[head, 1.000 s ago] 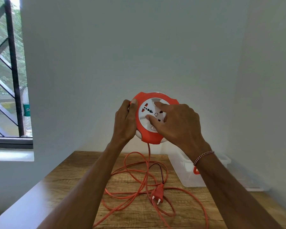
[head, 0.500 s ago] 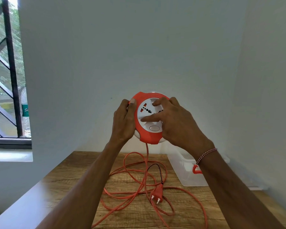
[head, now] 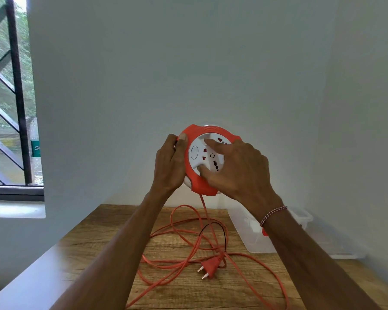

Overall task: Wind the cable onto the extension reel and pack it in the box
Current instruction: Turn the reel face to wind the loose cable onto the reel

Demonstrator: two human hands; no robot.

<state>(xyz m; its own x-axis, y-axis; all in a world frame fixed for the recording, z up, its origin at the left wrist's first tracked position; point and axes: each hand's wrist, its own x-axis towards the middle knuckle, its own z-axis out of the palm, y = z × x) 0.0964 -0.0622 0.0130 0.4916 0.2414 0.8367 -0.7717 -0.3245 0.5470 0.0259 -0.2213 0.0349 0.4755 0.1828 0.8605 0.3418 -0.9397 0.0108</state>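
Hands hold an orange and white extension reel (head: pixel 207 159) up in front of a pale wall, above the wooden worktop (head: pixel 94 247). The left hand (head: pixel 169 163) grips the reel's left rim, its fingers curled behind the orange casing and its thumb lying on the front edge. The right hand (head: pixel 238 171) is spread over the white socket face, with the forefinger laid across the upper part and the thumb tip pressing the lower part; its fingers are only slightly bent and close round nothing. A red and white thread band sits on the right wrist. No writing can be read on the reel's face, only red socket shutters, a small ring mark and an oval outline. The orange cable (head: pixel 188 240) drops from the reel's bottom edge and lies in loose loops on the worktop, ending in a two-pin plug (head: pixel 210 268) that rests near the middle of the loops. A clear plastic box (head: pixel 249 233) stands on the worktop to the right, partly hidden by the right forearm. At the barred window (head: pixel 14 104) on the left, a bottle's green label shows the letters "Se", the rest cut off.
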